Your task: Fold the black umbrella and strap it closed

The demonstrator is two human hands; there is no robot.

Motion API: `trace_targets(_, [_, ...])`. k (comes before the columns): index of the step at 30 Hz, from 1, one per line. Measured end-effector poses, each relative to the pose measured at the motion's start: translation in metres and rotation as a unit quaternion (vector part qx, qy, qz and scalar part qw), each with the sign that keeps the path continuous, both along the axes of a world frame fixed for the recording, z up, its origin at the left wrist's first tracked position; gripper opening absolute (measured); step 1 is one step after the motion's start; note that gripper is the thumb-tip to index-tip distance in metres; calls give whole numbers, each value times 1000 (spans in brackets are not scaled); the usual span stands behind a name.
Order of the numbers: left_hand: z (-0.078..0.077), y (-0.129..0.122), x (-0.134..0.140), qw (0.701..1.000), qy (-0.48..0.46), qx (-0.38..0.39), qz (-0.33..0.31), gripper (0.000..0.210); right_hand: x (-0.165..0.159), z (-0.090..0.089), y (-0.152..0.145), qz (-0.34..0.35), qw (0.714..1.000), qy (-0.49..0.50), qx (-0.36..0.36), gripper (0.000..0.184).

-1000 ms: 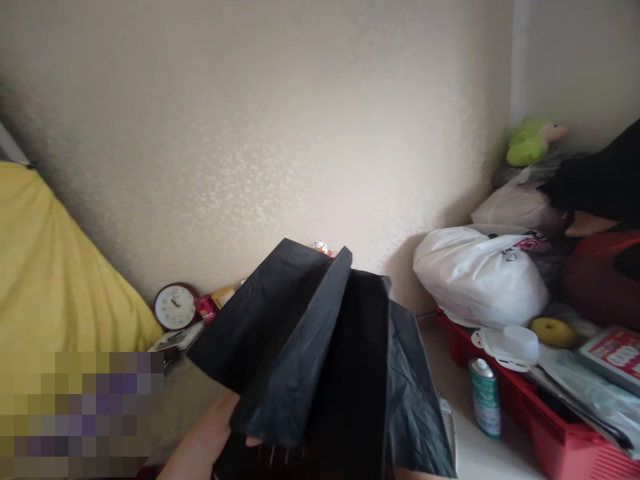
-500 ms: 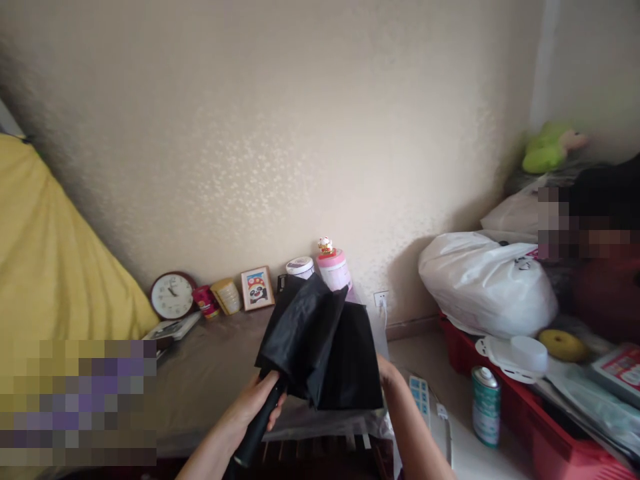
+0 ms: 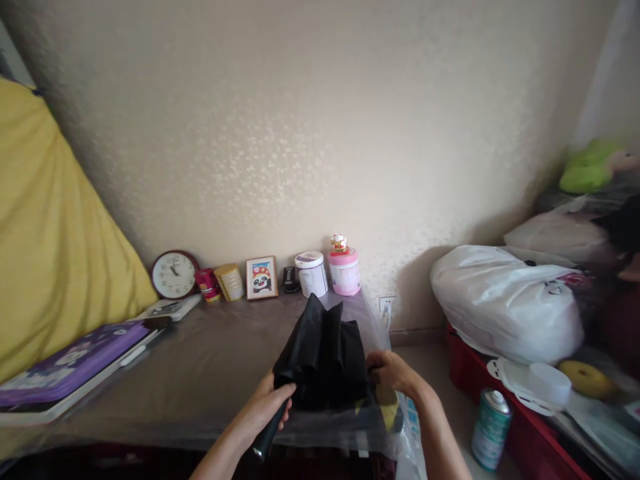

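A black folding umbrella (image 3: 325, 360), its canopy loosely gathered in folds, is held over the near part of the table. My left hand (image 3: 270, 403) is closed around the umbrella at the top of its handle, which points down toward me. At the canopy's right edge is my right hand (image 3: 393, 372), its fingers bent and pinched together on the fabric. The exact spot it grips is partly hidden.
The plastic-covered table (image 3: 220, 360) bears a clock (image 3: 175, 275), a framed panda picture (image 3: 262, 277), a white tub (image 3: 311, 273) and a pink-lidded tub (image 3: 345, 272). A purple case (image 3: 75, 357) lies left. Rightward are a spray can (image 3: 491, 430) and white bag (image 3: 505, 300).
The canopy looks narrower and more gathered. My right hand, mostly hidden behind the fabric before, now shows at its right edge. My left hand keeps its hold; the view has shifted slightly.
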State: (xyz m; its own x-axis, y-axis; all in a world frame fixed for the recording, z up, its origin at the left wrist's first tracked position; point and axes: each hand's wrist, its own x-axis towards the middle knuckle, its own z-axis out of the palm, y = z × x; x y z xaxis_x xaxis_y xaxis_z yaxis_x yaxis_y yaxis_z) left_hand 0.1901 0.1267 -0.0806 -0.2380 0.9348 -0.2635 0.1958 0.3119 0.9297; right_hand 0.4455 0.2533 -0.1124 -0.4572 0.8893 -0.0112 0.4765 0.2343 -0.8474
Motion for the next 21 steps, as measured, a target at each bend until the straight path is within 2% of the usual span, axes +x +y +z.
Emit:
trace_targets(5, [4, -9, -6, 998, -5, -19, -56, 57, 6, -5, 3, 33, 999, 0, -4, 23])
trace_targets(9, [2, -12, -8, 993, 7, -41, -108, 71, 14, 1, 6, 12, 998, -68, 8, 24])
trace_targets(12, [-6, -10, -6, 994, 18, -45, -94, 86, 13, 19, 5, -72, 984, -109, 121, 22])
trace_targets(14, [-13, -9, -4, 996, 38, -37, -77, 90, 3, 37, -1, -134, 961, -93, 221, 23])
trace_targets(15, [-16, -8, -4, 996, 46, -22, -74, 91, -5, 46, -6, -140, 953, -68, 260, 24])
trace_targets(18, [-24, -7, -8, 992, 51, 31, -112, 89, -36, 69, -27, -63, 936, -22, 347, 27])
trace_targets(21, [-28, -9, -18, 983, 68, 70, -153, 84, -65, 78, -46, 40, 932, -62, 354, 46])
